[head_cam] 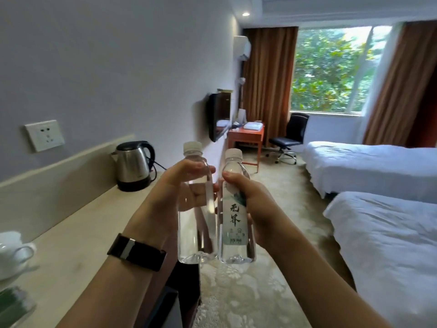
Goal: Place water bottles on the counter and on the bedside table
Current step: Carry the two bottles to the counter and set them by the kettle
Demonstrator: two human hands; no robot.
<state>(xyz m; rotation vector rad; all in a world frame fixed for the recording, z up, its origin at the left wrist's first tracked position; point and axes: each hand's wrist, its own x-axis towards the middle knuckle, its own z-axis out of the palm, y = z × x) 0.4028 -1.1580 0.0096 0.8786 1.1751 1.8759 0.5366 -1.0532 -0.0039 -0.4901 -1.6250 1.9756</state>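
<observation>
Two bottles, two hands, two beds, and several single things.

There are two clear plastic water bottles with white caps, one without visible label (196, 209) and one with a white printed label (234, 209); two hands, left hand (170, 192) and right hand (255, 209); two beds with white sheets (369, 169) (387, 245); one steel electric kettle (133, 165); one white cup (14, 254); one black office chair (290, 138); one beige desk (78, 235); one orange wooden desk (247, 136); one black wall television (218, 116).

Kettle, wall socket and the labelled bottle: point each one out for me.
Kettle (133, 168): head view, on its steel body.
Wall socket (45, 135): head view, on the middle of its white plate.
Labelled bottle (233, 221): head view, on the printed label, below the right hand (256, 209).
</observation>
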